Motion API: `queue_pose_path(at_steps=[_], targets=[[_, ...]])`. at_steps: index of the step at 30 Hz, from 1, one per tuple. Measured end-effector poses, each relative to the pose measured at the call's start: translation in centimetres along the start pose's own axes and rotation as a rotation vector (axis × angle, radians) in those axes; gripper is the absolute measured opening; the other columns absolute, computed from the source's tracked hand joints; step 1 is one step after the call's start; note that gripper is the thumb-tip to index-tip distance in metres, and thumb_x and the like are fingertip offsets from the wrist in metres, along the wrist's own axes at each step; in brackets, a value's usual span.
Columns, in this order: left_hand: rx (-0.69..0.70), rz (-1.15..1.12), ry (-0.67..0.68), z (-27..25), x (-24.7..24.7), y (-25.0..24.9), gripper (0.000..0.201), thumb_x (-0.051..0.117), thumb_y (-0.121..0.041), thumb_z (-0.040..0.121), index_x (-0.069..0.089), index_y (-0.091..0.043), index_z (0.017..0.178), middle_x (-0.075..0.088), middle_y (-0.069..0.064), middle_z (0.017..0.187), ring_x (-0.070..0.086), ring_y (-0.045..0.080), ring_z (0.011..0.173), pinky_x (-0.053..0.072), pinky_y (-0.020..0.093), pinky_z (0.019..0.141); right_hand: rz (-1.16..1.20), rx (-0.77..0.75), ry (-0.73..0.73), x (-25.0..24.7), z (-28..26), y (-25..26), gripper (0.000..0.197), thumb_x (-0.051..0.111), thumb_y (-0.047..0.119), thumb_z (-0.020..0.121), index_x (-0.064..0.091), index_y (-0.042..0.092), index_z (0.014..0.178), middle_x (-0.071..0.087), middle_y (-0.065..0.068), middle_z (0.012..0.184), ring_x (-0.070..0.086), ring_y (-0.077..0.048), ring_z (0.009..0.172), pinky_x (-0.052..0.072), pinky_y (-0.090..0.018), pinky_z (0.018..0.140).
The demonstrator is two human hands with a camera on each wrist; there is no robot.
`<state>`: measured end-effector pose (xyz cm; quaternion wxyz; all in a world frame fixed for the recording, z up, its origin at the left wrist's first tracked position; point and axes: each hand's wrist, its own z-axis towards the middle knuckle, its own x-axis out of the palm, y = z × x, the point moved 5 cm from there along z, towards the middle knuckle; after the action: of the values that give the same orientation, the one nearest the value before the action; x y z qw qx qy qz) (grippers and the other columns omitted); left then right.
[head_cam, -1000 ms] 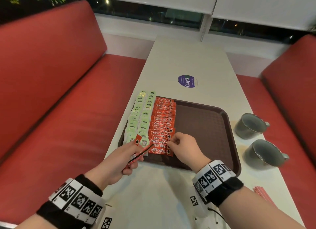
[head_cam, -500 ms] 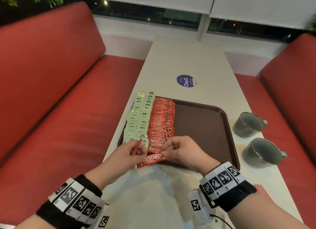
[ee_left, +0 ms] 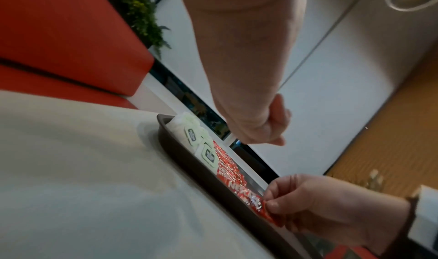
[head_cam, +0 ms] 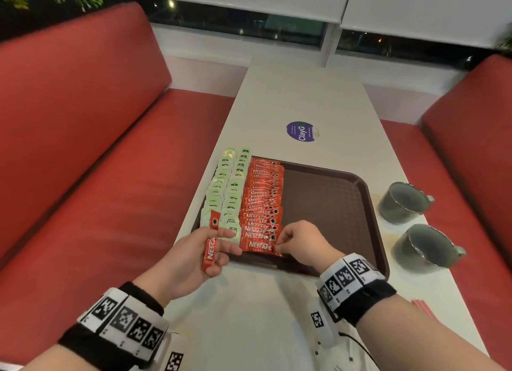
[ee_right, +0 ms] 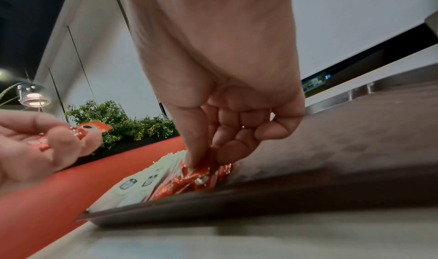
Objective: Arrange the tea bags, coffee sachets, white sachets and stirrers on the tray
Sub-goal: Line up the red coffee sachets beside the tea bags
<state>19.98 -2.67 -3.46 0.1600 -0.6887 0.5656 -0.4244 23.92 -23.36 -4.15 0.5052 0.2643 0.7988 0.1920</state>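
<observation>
A brown tray point(head_cam: 332, 209) lies on the white table. Two columns of green tea bags point(head_cam: 227, 193) fill its left side, and a column of red coffee sachets point(head_cam: 263, 196) lies beside them. My right hand point(head_cam: 279, 246) pinches the right end of the nearest coffee sachet point(head_cam: 259, 246), which lies flat at the near end of the column. The right wrist view shows thumb and forefinger pressed on that sachet point(ee_right: 201, 171). My left hand point(head_cam: 221, 246) holds another red sachet point(head_cam: 213, 223) upright, just left of the tray's near corner.
Two grey mugs point(head_cam: 401, 204) point(head_cam: 426, 248) stand right of the tray. Pink sticks point(head_cam: 421, 307) lie at the table's right edge near my right forearm. A purple sticker point(head_cam: 300, 131) is on the table beyond the tray. Red benches flank the table.
My right hand took a sachet by my left hand and laid it at the near end of the red column. The left hand's remaining sachet has turned upright.
</observation>
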Motion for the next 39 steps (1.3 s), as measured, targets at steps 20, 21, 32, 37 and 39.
queue_pose_path(at_steps=[20, 21, 32, 37, 39], targets=[[-0.045, 0.506, 0.11, 0.2, 1.3, 1.3, 0.017, 0.042, -0.021, 0.099, 0.055, -0.011, 0.104, 0.057, 0.006, 0.077, 0.041, 0.01, 0.049, 0.022, 0.017, 0.039, -0.173, -0.64, -0.104, 0.5, -4.3, 6.0, 0.028, 0.066, 0.024, 0.085, 0.065, 0.018, 0.113, 0.062, 0.002, 0.11, 0.054, -0.011, 0.102, 0.041, -0.026, 0.091], [-0.023, 0.561, 0.117, 0.2, 1.6, 1.3, 0.015, 0.043, -0.019, 0.099, 0.056, -0.012, 0.099, 0.057, 0.006, 0.079, 0.044, 0.011, 0.05, 0.024, 0.017, 0.04, -0.206, -0.648, -0.103, 0.6, -4.5, 6.0, 0.02, 0.065, 0.02, 0.086, 0.068, 0.016, 0.105, 0.063, 0.0, 0.103, 0.056, -0.015, 0.098, 0.043, -0.028, 0.087], [0.573, 1.387, -0.105, 2.3, 4.0, -2.2, 0.019, 0.062, -0.021, 0.089, 0.066, -0.021, 0.108, 0.057, -0.01, 0.108, 0.049, 0.007, 0.104, 0.038, 0.02, 0.092, 0.099, -0.115, -0.137, -0.3, -2.1, 0.1, 0.014, 0.064, 0.013, 0.088, 0.061, 0.02, 0.077, 0.058, 0.008, 0.073, 0.049, -0.002, 0.065, 0.036, -0.007, 0.052], [0.547, 1.688, 0.022, 4.4, 5.3, -0.2, 0.024, 0.058, -0.026, 0.091, 0.067, -0.022, 0.113, 0.062, -0.002, 0.115, 0.049, 0.018, 0.11, 0.041, 0.03, 0.096, 0.069, -0.015, -0.111, 1.1, -0.9, -0.9, 0.019, 0.061, 0.011, 0.088, 0.059, 0.02, 0.071, 0.054, 0.008, 0.067, 0.048, -0.004, 0.06, 0.032, -0.01, 0.047], [0.534, 1.78, 0.047, 4.9, 5.7, 0.4, 0.023, 0.055, -0.023, 0.092, 0.068, -0.018, 0.11, 0.063, 0.002, 0.112, 0.053, 0.021, 0.107, 0.044, 0.031, 0.091, 0.032, -0.012, -0.098, 1.6, -0.6, -0.7, 0.014, 0.061, 0.011, 0.088, 0.061, 0.017, 0.075, 0.055, 0.007, 0.071, 0.051, -0.009, 0.064, 0.035, -0.014, 0.05]])
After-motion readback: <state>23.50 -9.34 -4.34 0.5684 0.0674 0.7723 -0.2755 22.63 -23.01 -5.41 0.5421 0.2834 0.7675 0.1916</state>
